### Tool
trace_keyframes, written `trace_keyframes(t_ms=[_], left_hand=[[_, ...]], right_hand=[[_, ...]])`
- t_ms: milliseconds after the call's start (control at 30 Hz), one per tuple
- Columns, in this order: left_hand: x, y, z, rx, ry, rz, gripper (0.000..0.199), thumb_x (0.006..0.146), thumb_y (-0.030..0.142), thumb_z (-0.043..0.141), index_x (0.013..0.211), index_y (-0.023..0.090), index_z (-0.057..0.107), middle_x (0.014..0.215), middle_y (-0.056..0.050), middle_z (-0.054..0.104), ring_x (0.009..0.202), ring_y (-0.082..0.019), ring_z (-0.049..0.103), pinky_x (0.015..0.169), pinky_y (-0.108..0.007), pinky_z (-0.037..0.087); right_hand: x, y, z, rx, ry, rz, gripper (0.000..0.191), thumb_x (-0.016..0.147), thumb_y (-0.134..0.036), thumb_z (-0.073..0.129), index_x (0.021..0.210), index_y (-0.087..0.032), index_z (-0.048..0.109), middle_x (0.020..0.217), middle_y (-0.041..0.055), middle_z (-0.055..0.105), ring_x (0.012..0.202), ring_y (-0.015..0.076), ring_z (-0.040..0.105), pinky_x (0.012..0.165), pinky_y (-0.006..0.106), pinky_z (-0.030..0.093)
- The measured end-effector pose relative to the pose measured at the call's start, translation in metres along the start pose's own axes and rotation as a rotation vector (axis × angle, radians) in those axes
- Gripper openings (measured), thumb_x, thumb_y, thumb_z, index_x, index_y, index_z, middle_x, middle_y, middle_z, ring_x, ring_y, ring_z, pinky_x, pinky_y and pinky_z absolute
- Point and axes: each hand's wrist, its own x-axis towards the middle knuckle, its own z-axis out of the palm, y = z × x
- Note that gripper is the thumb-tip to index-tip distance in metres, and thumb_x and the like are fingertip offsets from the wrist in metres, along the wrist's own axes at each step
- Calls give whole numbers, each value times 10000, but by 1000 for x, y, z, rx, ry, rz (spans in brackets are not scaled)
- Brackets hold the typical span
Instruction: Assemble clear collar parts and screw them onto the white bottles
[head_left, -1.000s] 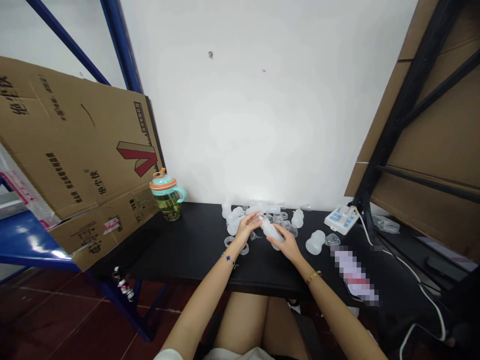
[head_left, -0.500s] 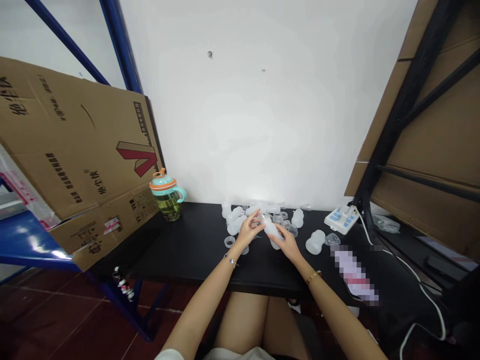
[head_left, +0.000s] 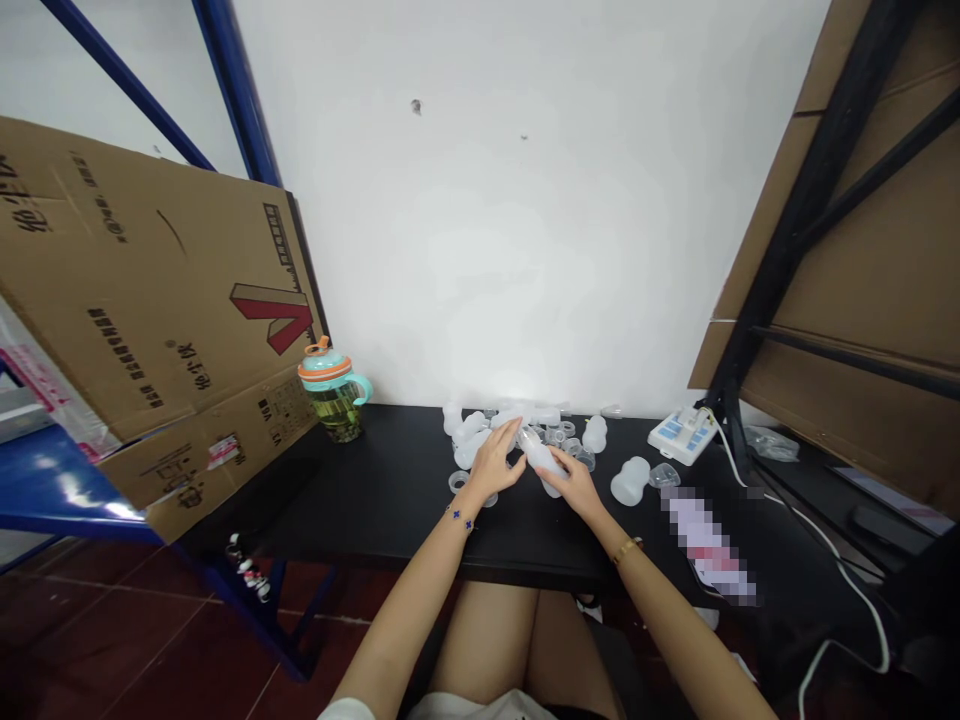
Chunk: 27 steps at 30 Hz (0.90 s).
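Observation:
A frosted white plastic bottle (head_left: pixel 541 457) with a clear cap is tilted up and to the left above the black table. My right hand (head_left: pixel 577 487) is closed round its lower body. Beside the capped end, my left hand (head_left: pixel 495 468) has its fingers stretched out and its thumb apart; whether the fingertips touch the cap is hard to tell. Behind my hands lie several more frosted bottles (head_left: pixel 471 448) and clear rings and caps (head_left: pixel 573 447). One clear ring (head_left: pixel 458 482) lies by my left wrist.
To the right are a waisted frosted bottle (head_left: pixel 630 482), a clear cap (head_left: pixel 664 476), a power strip (head_left: pixel 682 436) with a white cable, and a blurred phone (head_left: pixel 709 550). A drink jug (head_left: pixel 334 395) stands at the left near a large cardboard box (head_left: pixel 165 300).
My left hand's fingers have straightened and its thumb has come away from the bottle's capped end. My right hand still grips the bottle in nearly the same place.

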Motion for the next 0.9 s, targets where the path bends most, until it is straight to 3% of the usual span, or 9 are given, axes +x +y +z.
trace_keyframes(t_ms=[367, 900], left_hand=[[0, 1, 2, -14, 49, -14, 659, 823, 203, 609, 1455, 221, 423, 1417, -104, 552, 1314, -266, 513, 1097, -463, 456], [0, -6, 7, -54, 61, 2, 666, 791, 171, 618, 1432, 227, 445, 1400, -98, 569, 1303, -278, 522, 1101, -492, 445]], right_hand=[[-1, -8, -2, -3, -9, 5, 522, 767, -487, 725, 1180, -167, 719, 1109, 97, 733, 968, 294, 670, 871, 393, 522], [-2, -4, 1, -7, -41, -2, 528, 765, -503, 729, 1196, -198, 722, 944, 44, 725, 802, 233, 636, 762, 347, 526]])
